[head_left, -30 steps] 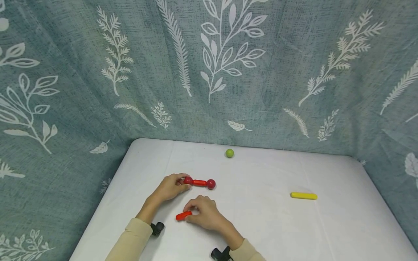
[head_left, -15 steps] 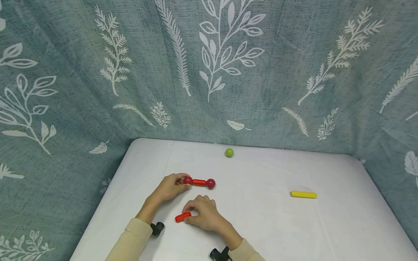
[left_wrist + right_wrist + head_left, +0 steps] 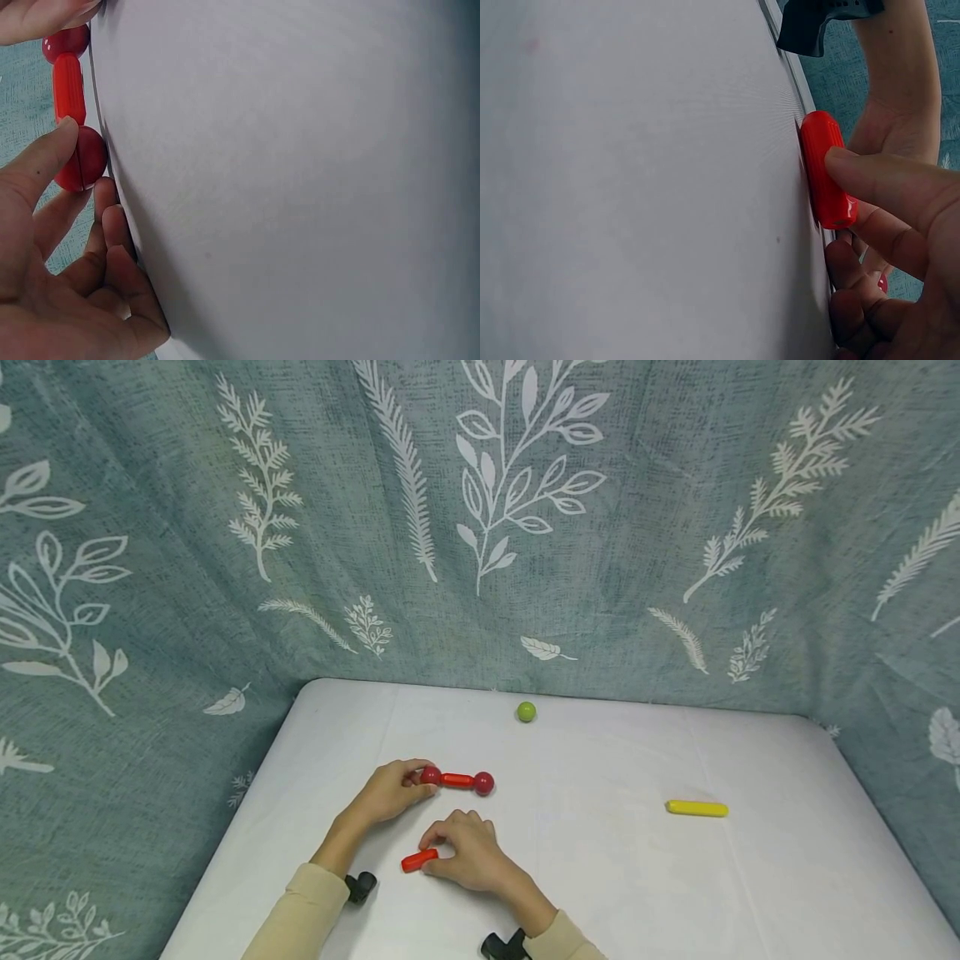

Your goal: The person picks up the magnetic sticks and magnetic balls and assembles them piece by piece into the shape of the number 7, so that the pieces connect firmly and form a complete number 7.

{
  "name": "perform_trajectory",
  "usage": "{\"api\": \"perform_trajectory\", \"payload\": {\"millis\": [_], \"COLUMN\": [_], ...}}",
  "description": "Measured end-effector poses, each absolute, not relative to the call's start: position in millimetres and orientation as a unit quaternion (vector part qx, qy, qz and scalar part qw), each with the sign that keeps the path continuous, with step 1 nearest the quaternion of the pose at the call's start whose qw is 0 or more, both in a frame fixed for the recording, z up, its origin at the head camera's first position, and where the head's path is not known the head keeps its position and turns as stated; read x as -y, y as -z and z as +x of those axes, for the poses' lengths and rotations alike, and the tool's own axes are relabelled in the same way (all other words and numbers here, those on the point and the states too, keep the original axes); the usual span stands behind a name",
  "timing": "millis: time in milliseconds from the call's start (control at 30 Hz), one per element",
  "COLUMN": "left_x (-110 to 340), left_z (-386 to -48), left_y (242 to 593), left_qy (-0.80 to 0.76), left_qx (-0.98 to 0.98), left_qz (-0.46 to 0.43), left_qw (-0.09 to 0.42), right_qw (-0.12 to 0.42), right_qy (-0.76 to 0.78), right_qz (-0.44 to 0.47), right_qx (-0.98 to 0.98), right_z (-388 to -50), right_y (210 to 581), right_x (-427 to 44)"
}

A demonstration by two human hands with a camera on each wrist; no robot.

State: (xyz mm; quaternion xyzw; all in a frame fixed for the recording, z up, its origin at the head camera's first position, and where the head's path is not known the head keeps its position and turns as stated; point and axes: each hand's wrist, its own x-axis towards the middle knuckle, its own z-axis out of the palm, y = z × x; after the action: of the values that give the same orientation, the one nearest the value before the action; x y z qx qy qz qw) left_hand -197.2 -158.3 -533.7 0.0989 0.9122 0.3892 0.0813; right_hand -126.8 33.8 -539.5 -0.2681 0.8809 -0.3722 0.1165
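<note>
My left hand [image 3: 392,792] pinches the near red ball [image 3: 82,159] of a dumbbell-shaped piece, its thumb on one side. A short red ribbed rod [image 3: 457,780] joins that ball to a second red ball [image 3: 483,783] at the right end. Closer to me, my right hand [image 3: 468,852] holds a separate red ribbed rod [image 3: 826,169] by one end between thumb and fingers. This rod lies tilted, low against the white table surface, and its left end sticks out past the fingertips.
A green ball [image 3: 527,712] sits near the back edge of the white table [image 3: 600,877]. To the right lies a yellow rod [image 3: 697,808]. A leaf-patterned curtain [image 3: 420,527] hangs behind and at the sides. Black wrist cameras [image 3: 504,946] are strapped to both forearms.
The right hand and its red rod have shifted very slightly left and toward me. The left hand keeps its hold on the joined red piece, with no clear movement.
</note>
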Motion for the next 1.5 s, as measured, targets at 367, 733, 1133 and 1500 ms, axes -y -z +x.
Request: {"api": "perform_trajectory", "payload": {"millis": [367,733,1133,1500], "left_x": [158.4,158.8,159.1,157.9], "left_z": [-198.2,-198.2,-197.1,-197.7], "left_y": [533.8,533.0,533.0,533.6], "left_qy": [-0.39,-0.393,-0.4,-0.396], "left_qx": [-0.912,-0.911,-0.909,-0.91], "left_qz": [0.095,0.091,0.086,0.088], "left_qw": [0.08,0.082,0.084,0.086], "right_qw": [0.114,0.11,0.072,0.035], "right_qy": [0.383,0.456,0.481,0.469], "right_qz": [-0.273,-0.252,-0.192,-0.129], "right_qx": [-0.875,-0.847,-0.852,-0.873], "right_z": [-127.8,-137.8,-139.1,-134.0], "right_y": [534.8,522.2,503.2,501.7], "right_x": [-36.0,-63.4,-121.5,-185.3]}}
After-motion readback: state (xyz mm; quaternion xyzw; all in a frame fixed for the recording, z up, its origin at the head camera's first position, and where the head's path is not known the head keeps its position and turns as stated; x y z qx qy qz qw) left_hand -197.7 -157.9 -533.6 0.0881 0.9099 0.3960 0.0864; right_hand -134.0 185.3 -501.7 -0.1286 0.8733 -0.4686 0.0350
